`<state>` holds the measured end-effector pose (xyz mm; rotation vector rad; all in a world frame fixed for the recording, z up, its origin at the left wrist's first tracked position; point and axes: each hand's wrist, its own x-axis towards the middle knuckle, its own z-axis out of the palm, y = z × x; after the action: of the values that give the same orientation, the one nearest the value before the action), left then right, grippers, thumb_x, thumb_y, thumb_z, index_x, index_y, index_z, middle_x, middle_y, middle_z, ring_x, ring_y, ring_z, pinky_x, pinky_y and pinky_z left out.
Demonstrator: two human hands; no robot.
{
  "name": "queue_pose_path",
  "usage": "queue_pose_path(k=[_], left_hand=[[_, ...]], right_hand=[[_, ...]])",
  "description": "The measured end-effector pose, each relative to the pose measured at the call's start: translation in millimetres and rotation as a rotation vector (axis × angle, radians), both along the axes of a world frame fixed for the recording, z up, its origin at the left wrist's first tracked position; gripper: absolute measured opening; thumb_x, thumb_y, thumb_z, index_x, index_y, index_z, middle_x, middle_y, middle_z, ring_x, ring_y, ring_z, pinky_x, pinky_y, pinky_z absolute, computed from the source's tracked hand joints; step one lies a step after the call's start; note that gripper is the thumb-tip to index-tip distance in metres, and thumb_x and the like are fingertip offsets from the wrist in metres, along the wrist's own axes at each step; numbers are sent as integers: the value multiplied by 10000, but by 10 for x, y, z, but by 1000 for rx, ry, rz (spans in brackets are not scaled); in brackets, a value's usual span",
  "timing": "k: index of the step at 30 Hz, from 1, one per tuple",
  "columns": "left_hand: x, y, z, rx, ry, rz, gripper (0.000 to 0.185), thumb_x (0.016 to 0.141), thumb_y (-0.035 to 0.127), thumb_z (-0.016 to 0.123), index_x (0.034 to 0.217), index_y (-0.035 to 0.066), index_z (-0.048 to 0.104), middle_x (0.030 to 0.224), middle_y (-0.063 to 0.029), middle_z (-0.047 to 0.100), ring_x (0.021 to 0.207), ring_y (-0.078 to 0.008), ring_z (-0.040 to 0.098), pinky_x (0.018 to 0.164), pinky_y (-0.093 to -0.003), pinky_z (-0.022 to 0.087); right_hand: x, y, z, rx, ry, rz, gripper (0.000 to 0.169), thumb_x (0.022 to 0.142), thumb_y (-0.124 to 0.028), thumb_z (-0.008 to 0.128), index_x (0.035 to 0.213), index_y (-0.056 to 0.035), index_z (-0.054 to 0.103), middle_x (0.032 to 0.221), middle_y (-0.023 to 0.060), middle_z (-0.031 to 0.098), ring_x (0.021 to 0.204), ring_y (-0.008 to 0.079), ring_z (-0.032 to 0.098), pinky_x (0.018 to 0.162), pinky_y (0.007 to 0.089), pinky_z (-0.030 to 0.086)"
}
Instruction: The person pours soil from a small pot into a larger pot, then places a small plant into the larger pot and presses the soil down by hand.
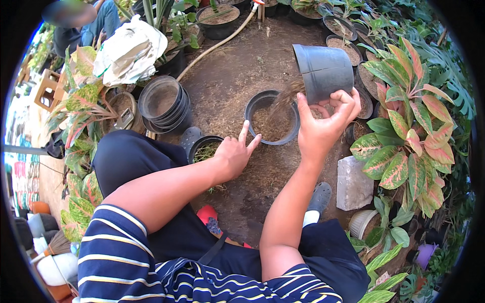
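My right hand [329, 113] grips a black plastic plant pot [326, 70] from below. This pot is tipped on its side with its mouth to the left. Brown loose soil [287, 99] streams from its mouth into another black plastic pot [251, 104] on the ground, which has soil over its bottom. At the near left rim of that lower pot is my left hand [237, 155], two digits spread and holding nothing; whether the fingertip touches the rim, I cannot tell. Just left of this hand stands a small black pot with green plant matter [207, 150], partly hidden by my forearm.
A stack of black pots [163, 102] stands at left, near a crumpled white sack [130, 51]. A hose [212, 48] curves across the dirt. At right are a pale block [353, 183] and a pink-green leafy plant [411, 125]. Another person [100, 22] sits at the upper left.
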<state>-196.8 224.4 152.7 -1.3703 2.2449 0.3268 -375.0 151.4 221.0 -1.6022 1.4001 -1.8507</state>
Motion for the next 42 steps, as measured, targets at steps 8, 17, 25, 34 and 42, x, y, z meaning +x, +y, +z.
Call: queue_pose_path(k=[8, 17, 25, 34, 42], left_hand=[[34, 13, 21, 13, 0, 29, 1078, 865, 172, 761, 1738, 132, 129, 1696, -446, 103, 947, -325, 766, 913, -420, 565], [-148, -104, -19, 55, -93, 60, 1048, 906, 218, 746, 1739, 117, 118, 1695, -450, 101, 1005, -284, 754, 898, -379, 543], [-235, -228, 101, 101, -93, 54, 947, 975, 150, 674, 1742, 138, 119, 1706, -433, 69, 1068, -264, 748, 913, -380, 527], [-54, -197, -36, 111, 10, 105, 951, 978, 171, 658, 1747, 179, 99, 1729, -395, 55, 1105, -286, 755, 947, -402, 528], [-53, -219, 16, 135, 53, 155, 968, 976, 181, 660, 1750, 257, 83, 1763, -323, 6, 1147, -294, 750, 951, -415, 530]], right_hand=[[-241, 18, -276, 64, -16, -94, 635, 756, 26, 914, 1216, -76, 489, 1487, 125, 367, 1065, 206, 614, 758, 311, 616], [-1652, 322, -1521, 617, -696, -408, 545, 832, -186, 927, 1102, -92, 463, 906, 70, 631, 690, 138, 596, 592, 291, 540], [-2170, 896, -2474, 1090, -416, -590, 620, 742, -263, 943, 1130, -17, 525, 1001, 186, 630, 513, 208, 563, 462, 347, 518], [-1079, 1283, -2834, 1215, -131, -960, 894, 775, -269, 863, 1464, 23, 374, 1495, 335, 317, 912, 357, 691, 716, 398, 643], [-1033, 1019, -2375, 1052, -462, -530, 520, 802, -205, 817, 1123, -27, 448, 965, 161, 563, 630, 236, 639, 482, 334, 557]])
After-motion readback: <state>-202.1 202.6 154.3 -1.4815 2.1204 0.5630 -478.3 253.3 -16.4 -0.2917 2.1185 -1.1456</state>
